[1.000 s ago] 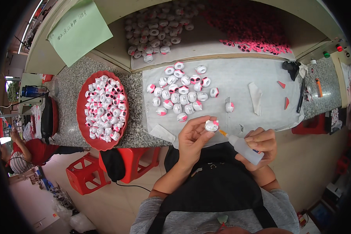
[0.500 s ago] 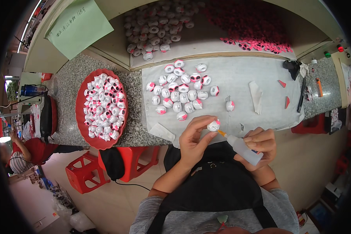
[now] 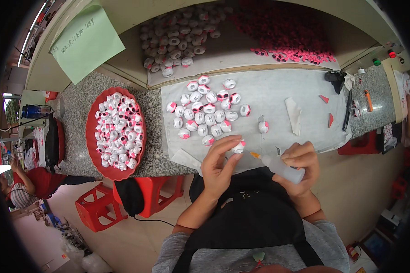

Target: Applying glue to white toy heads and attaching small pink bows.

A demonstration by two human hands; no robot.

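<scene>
Apparently at a dabbing step, we pinch a white bead in our left hand by the paper's near edge, our right hand gripping a bottle; next seems to need steady aim.

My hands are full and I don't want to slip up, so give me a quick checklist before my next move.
1. Left grip closed on the white-and-pink piece: ok.
2. Right grip around the squeeze bottle: ok.
3. Orange tip clear of the held piece: ok, a small gap shows.
4. Amount left in the bottle: cannot tell, no level is readable.
5. White sheet free of scraps: not ok, a white paper strip lies on it.
</scene>
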